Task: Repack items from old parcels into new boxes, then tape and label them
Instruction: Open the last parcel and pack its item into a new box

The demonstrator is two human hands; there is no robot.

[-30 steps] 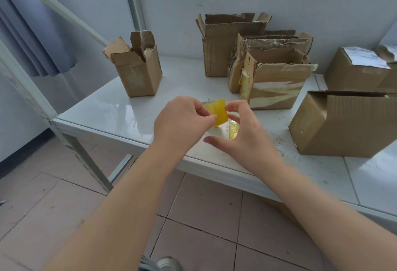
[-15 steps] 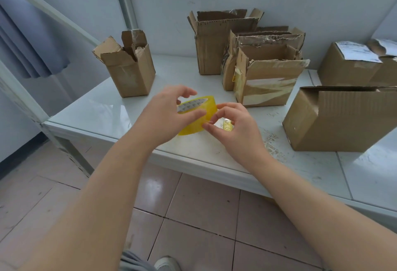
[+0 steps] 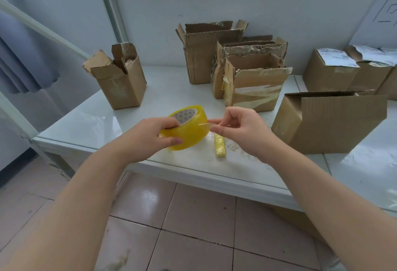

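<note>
Tabletop (image 3: pixel 86 124) beneath tape roll (image 3: pixel 193 130), axis upward.

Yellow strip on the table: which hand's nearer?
Right. Right hand hovers just right of the yellow strip; left hand grips the tape roll, farther to its left.

Forearms (image 3: pixel 81 210) bare to frame edge (both sides alike); L hand (image 3: pixel 148 139), R hand (image 3: pixel 242 131) bare too.

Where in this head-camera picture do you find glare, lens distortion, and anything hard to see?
Head view: soft glare on the white table and a floor tile; wide-angle distortion tilts the metal post; focus is sharp overall, yet the clear tape strip off the yellow tape roll is barely visible.
</note>
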